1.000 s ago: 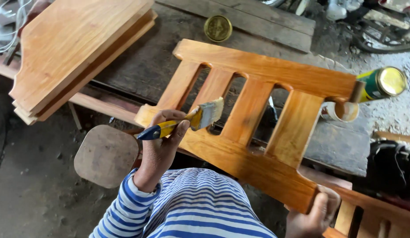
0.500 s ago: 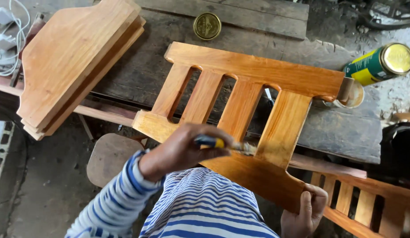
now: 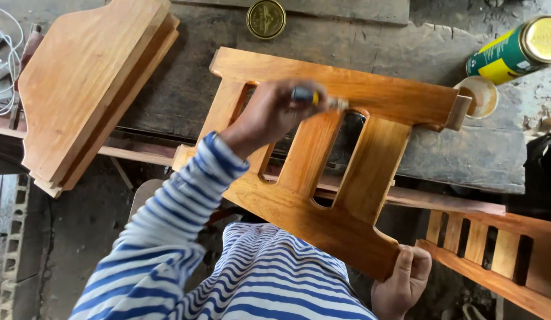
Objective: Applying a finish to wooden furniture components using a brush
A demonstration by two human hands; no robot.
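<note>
A varnished wooden slatted frame (image 3: pixel 323 219) leans from my lap up onto a dark workbench (image 3: pixel 181 89). My left hand (image 3: pixel 269 115), in a blue-and-white striped sleeve, is closed around a paintbrush (image 3: pixel 314 98) with a blue and yellow handle. The brush reaches the top rail, above the middle slats, and its bristles are blurred. My right hand (image 3: pixel 403 284) grips the frame's lower right corner from underneath.
A green and yellow can (image 3: pixel 512 50) lies at the bench's right end beside a small cup (image 3: pixel 480 98) of finish. A round gold lid (image 3: pixel 266 19) sits at the back. Stacked varnished boards (image 3: pixel 86 83) lie at left. Another slatted frame (image 3: pixel 495 249) is at lower right.
My left hand has carried the brush from the frame's lower left rail up across the slats to the top rail. My right hand keeps its hold on the lower corner.
</note>
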